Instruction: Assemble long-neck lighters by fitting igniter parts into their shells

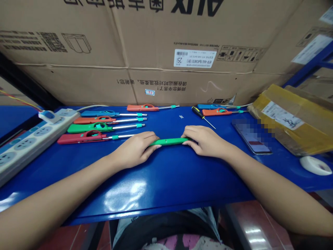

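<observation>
Between both hands, a green long-necked lighter (171,141) lies level just above the blue table; only its smooth green body shows, and my fingers cover its ends. My left hand (137,147) pinches one end with thumb and fingers. At the other end, my right hand (206,141) grips it the same way. Close to my left hand are a red lighter (78,137), a green lighter (84,128), an orange lighter (95,120) and a blue lighter (100,113), lying in a row. Beyond my right hand rests a black and yellow screwdriver (198,112).
A white power strip (49,121) runs along the left. An orange-red lighter (142,108) lies at the back, with an orange lighter (215,112) and a blue lighter (209,106) farther right. A phone (251,139), a taped carton (307,128) and a rounded white object (314,165) occupy the right.
</observation>
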